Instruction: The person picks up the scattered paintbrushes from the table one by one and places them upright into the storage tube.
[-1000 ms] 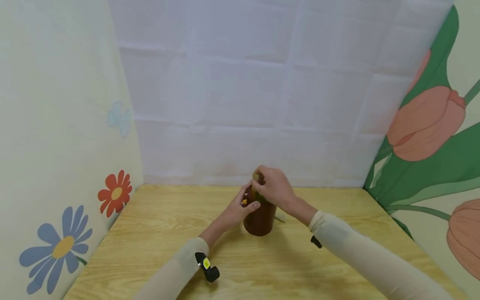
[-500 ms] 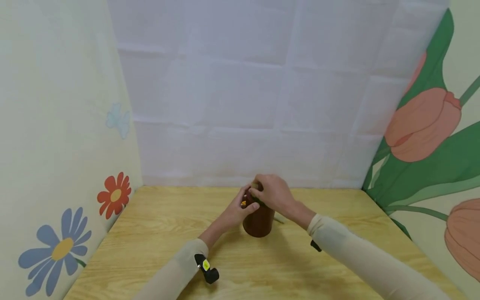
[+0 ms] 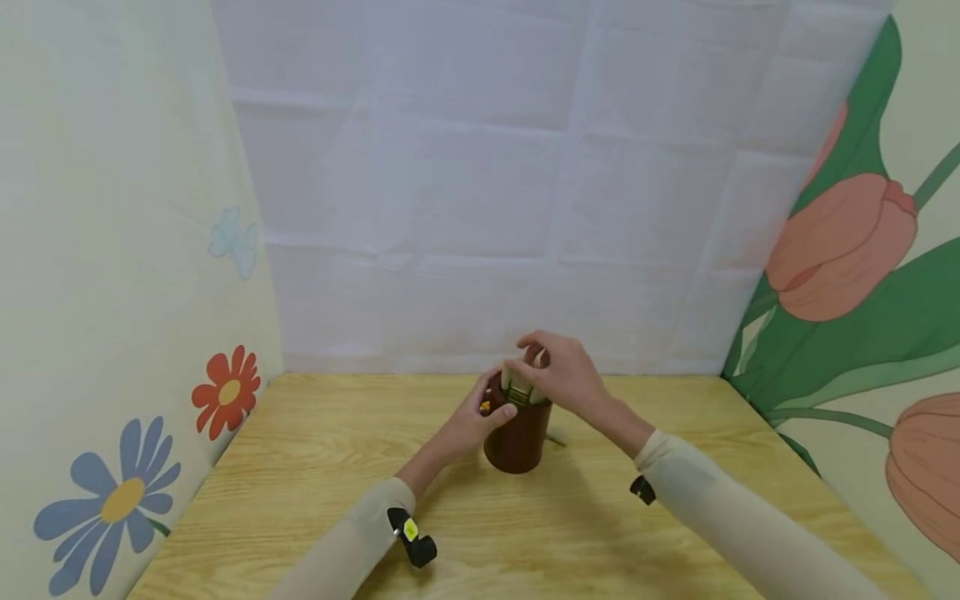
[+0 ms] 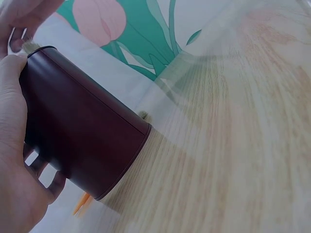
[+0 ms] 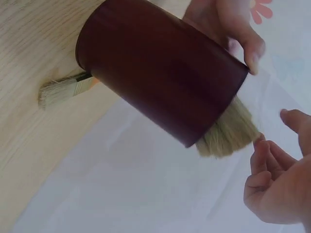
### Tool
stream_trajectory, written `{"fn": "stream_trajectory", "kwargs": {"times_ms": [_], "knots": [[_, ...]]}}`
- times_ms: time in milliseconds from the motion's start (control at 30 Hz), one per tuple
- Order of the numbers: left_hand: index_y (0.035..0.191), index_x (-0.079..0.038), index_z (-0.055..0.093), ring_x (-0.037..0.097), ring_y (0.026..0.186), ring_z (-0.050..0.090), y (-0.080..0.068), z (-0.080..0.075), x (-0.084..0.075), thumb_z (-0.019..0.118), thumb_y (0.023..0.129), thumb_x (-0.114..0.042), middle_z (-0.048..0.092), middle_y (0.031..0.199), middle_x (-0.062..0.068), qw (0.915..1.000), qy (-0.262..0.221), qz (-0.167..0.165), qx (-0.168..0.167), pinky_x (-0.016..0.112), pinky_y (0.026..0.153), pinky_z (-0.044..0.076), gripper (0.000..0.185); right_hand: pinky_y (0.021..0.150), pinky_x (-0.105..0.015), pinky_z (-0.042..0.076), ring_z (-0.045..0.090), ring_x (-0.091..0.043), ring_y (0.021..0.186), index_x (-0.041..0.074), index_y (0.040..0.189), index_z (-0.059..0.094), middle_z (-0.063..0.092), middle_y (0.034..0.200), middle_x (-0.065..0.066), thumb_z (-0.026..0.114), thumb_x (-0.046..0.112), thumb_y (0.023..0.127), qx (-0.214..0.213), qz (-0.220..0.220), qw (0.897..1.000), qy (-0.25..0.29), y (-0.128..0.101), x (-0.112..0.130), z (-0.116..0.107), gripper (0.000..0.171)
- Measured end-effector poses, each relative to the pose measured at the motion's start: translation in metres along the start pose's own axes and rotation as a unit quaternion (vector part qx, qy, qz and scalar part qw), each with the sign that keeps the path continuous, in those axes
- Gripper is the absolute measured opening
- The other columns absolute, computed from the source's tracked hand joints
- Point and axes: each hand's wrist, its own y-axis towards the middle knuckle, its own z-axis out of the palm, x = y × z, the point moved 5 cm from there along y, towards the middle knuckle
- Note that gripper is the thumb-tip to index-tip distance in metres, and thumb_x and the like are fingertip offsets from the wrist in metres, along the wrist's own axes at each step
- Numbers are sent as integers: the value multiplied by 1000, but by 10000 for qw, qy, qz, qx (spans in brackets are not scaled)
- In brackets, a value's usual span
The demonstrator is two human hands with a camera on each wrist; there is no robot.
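Tabletop (image 3: 315,467): light wood grain, enclosed by a white sheet at the back and flower-printed panels on both sides.

Brown canister (image 3: 517,433): dark reddish-brown cylinder, standing upright on the tabletop near its far edge, roughly centred. A paintbrush (image 5: 228,133) stands inside it with its pale bristles projecting above the rim.

Left hand (image 3: 480,417): fingers and thumb curled round the canister's left side near the top, in contact with the wall; the left wrist view confirms the grip (image 4: 14,145).

Right hand (image 3: 558,375): just above the canister's mouth, fingers loosely bent. In the right wrist view the fingertips (image 5: 265,155) sit just beside the bristles with a slight gap; from the head view, contact cannot be settled, so it is recorded as apparently holding nothing.

Second paintbrush (image 5: 63,90): lying flat on the tabletop behind the canister's base, bristle end outward, its handle hidden by the canister.

Small orange item (image 4: 81,205): beside the canister's base by the left hand; too little visible to identify.
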Motion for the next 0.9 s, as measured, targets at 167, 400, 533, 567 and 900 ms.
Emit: {"fn": "stream_trajectory", "kwargs": {"times_ms": [167, 400, 533, 567, 900], "knots": [[160, -37, 22, 26, 130, 48, 0, -2, -3, 63, 102, -42, 41, 148, 6, 9999, -43, 118, 34, 49, 103, 43, 71, 63, -37, 53, 62, -15, 77, 14, 117, 70, 68, 96, 0, 65, 44, 100, -484, 591, 9955, 568, -10, -26, -15, 34], [160, -37, 21, 25, 133, 44, -5, -6, -4, 63, 102, -41, 38, 151, 5, 9999, 46, 111, -24, 51, 105, 40, 72, 75, -44, 53, 63, -23, 88, 11, 118, 68, 68, 104, -7, 62, 38, 103, -423, 1556, 9832, 855, -31, -74, -2, 32], [161, -36, 19, 26, 135, 44, -8, -8, -2, 63, 102, -43, 36, 153, 6, 9999, 132, 32, -52, 51, 105, 40, 74, 75, -45, 53, 64, -27, 92, 6, 121, 66, 68, 107, -11, 60, 27, 104, 123, 1915, 9795, 617, -44, -96, 16, 29], [162, -35, 18, 27, 135, 44, -8, -8, -2, 63, 102, -43, 35, 153, 7, 9999, 131, 26, -64, 51, 105, 40, 75, 75, -45, 54, 65, -28, 93, 4, 123, 65, 68, 107, -12, 61, 26, 103, 319, 1986, 9782, 524, -48, -100, 21, 29], [161, -36, 18, 26, 131, 46, -9, -10, -3, 62, 101, -47, 40, 150, 8, 10000, 51, -28, -77, 51, 105, 40, 75, 69, -42, 53, 62, -22, 75, -15, 122, 62, 67, 90, -16, 70, 13, 97, 1947, 1776, 9646, 74, -68, -116, 65, 38]]}}
